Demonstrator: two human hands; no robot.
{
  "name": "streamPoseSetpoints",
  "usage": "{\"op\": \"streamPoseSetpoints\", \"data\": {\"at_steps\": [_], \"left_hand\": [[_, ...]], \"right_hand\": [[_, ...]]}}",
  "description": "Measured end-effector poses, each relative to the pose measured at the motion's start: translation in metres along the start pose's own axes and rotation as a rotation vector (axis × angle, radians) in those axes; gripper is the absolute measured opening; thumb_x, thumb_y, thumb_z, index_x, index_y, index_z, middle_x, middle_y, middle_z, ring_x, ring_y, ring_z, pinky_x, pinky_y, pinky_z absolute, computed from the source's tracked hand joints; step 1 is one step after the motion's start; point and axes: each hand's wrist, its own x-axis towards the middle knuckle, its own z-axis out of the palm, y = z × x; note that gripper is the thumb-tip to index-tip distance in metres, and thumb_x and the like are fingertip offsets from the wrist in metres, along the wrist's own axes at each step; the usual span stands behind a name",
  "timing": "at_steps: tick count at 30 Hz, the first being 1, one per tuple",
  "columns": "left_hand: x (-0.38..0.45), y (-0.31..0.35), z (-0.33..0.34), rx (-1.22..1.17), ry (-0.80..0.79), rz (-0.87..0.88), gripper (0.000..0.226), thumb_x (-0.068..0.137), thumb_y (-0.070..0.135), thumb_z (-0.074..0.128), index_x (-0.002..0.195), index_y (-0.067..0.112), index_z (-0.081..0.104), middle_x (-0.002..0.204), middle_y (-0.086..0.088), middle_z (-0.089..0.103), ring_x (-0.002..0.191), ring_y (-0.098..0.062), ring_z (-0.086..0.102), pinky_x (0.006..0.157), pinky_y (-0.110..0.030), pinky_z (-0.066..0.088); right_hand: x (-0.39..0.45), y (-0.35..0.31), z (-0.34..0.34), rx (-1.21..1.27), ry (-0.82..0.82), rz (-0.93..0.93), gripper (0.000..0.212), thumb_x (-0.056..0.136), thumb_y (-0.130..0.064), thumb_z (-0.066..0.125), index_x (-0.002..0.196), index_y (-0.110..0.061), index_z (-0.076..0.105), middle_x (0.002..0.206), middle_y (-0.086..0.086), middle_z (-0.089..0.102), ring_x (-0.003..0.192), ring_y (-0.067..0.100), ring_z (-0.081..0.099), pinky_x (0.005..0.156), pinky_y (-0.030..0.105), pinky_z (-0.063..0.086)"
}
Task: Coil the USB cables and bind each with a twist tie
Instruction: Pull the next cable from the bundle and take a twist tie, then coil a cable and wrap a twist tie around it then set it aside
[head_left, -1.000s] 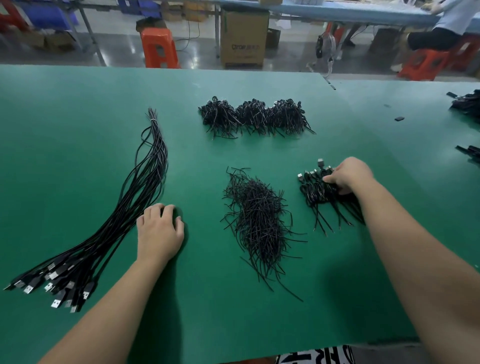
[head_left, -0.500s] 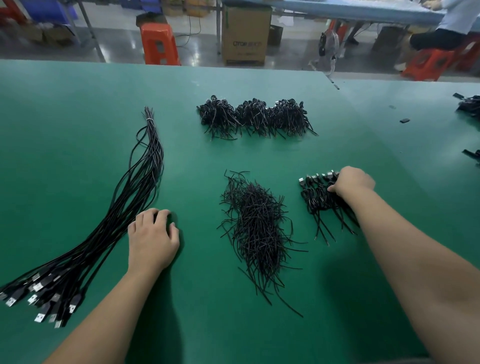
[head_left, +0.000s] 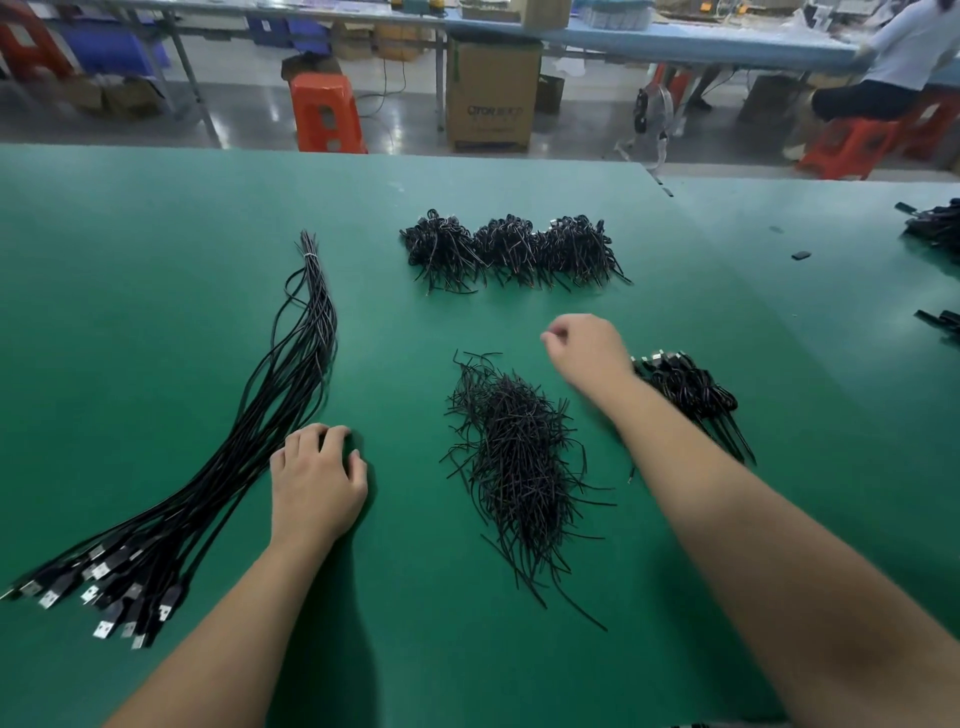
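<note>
A long bundle of straight black USB cables (head_left: 291, 395) lies on the left of the green table (head_left: 130, 249), its plugs fanned out toward the near left corner. My left hand (head_left: 317, 478) rests on the table beside the bundle, fingers bent, fingertips at the cables' edge. A loose heap of black twist ties (head_left: 514, 457) lies in the middle. My right hand (head_left: 587, 353) hovers above the far right of that heap, fingers curled, with nothing visible in it. A small pile of coiled cables (head_left: 691, 389) lies just right of its wrist.
Three clumps of bound coiled cables (head_left: 514, 252) lie in a row at the back centre. More black cables (head_left: 935, 228) lie at the right edge. Beyond the table stand an orange stool (head_left: 324, 111) and a cardboard box (head_left: 491, 93); a person sits at the far right.
My right hand has come off the small pile of coiled cables and moved left and up, above the twist tie heap. My left hand has stayed beside the cable bundle.
</note>
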Motion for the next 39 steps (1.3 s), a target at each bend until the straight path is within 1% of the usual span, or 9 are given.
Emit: {"op": "streamPoseSetpoints", "data": {"at_steps": [3,5,8,10,15,21,25,31,39], "left_hand": [[-0.001,0.0,-0.001,-0.003,0.0,0.003,0.032,0.089,0.028,0.062,0.118,0.014,0.064,0.122,-0.01,0.059,0.12,-0.029,0.047,0.1,-0.046,0.037],[0.0,0.0,-0.002,-0.005,0.001,0.008,0.032,0.088,0.028,0.063,0.118,0.015,0.064,0.121,-0.01,0.059,0.119,-0.029,0.048,0.099,-0.046,0.037],[0.0,-0.001,-0.001,-0.013,0.024,0.013,0.03,0.085,0.026,0.066,0.113,0.014,0.066,0.117,-0.011,0.061,0.115,-0.03,0.049,0.095,-0.046,0.038],[0.001,-0.002,-0.001,-0.015,0.038,0.016,0.029,0.084,0.026,0.064,0.11,0.014,0.067,0.115,-0.012,0.061,0.113,-0.031,0.05,0.094,-0.046,0.038],[0.0,-0.001,-0.004,-0.04,0.029,0.011,0.035,0.082,0.029,0.051,0.107,0.012,0.068,0.114,-0.012,0.064,0.111,-0.031,0.054,0.092,-0.046,0.041],[0.0,-0.006,-0.01,-0.099,0.003,0.018,0.027,0.088,0.01,0.064,0.114,0.006,0.067,0.119,-0.012,0.066,0.113,-0.033,0.056,0.093,-0.047,0.041],[0.011,-0.022,-0.031,0.039,0.069,-0.017,0.027,0.085,0.011,0.068,0.112,0.005,0.067,0.107,-0.015,0.064,0.099,-0.035,0.055,0.081,-0.046,0.042],[0.03,-0.057,-0.058,0.293,-0.209,-0.158,0.017,0.096,0.03,0.057,0.102,0.016,0.064,0.095,-0.003,0.065,0.09,-0.025,0.06,0.076,-0.036,0.042],[0.04,-0.051,-0.073,0.195,-0.301,-0.181,0.008,0.098,0.021,0.052,0.094,0.014,0.053,0.085,0.0,0.06,0.076,-0.023,0.059,0.06,-0.031,0.041]], "right_hand": [[-0.031,-0.053,0.039,0.251,-0.054,-0.096,0.023,0.102,-0.016,0.048,0.11,-0.017,0.07,0.102,-0.005,0.07,0.06,-0.004,0.046,0.059,0.017,0.042],[-0.059,-0.081,0.071,0.348,-0.132,-0.136,0.025,0.1,-0.013,0.048,0.111,-0.017,0.07,0.104,0.0,0.072,0.063,0.0,0.047,0.068,0.024,0.049],[-0.097,-0.107,0.115,0.355,-0.246,-0.151,0.027,0.097,-0.015,0.048,0.113,-0.017,0.069,0.112,0.005,0.07,0.09,0.018,0.063,0.09,0.035,0.052],[-0.114,-0.112,0.137,0.338,-0.277,-0.115,0.027,0.098,-0.019,0.048,0.117,-0.019,0.067,0.117,0.004,0.066,0.104,0.024,0.063,0.094,0.036,0.05],[-0.139,-0.103,0.163,0.298,-0.106,-0.175,0.023,0.098,-0.017,0.048,0.113,-0.017,0.066,0.109,0.0,0.061,0.094,0.023,0.06,0.085,0.038,0.048],[-0.138,-0.102,0.168,0.333,-0.047,-0.186,0.021,0.097,-0.018,0.05,0.107,-0.016,0.068,0.102,-0.001,0.061,0.088,0.022,0.06,0.081,0.036,0.048],[-0.138,-0.101,0.17,0.362,-0.041,-0.183,0.02,0.098,-0.019,0.049,0.104,-0.016,0.068,0.098,-0.004,0.06,0.084,0.018,0.059,0.079,0.035,0.05],[-0.137,-0.1,0.171,0.38,-0.055,-0.175,0.02,0.099,-0.02,0.048,0.103,-0.019,0.067,0.095,-0.01,0.057,0.082,0.011,0.057,0.075,0.027,0.049],[-0.136,-0.098,0.173,0.392,-0.057,-0.176,0.019,0.099,-0.023,0.048,0.101,-0.023,0.067,0.092,-0.014,0.056,0.08,0.007,0.055,0.07,0.022,0.046]]}}
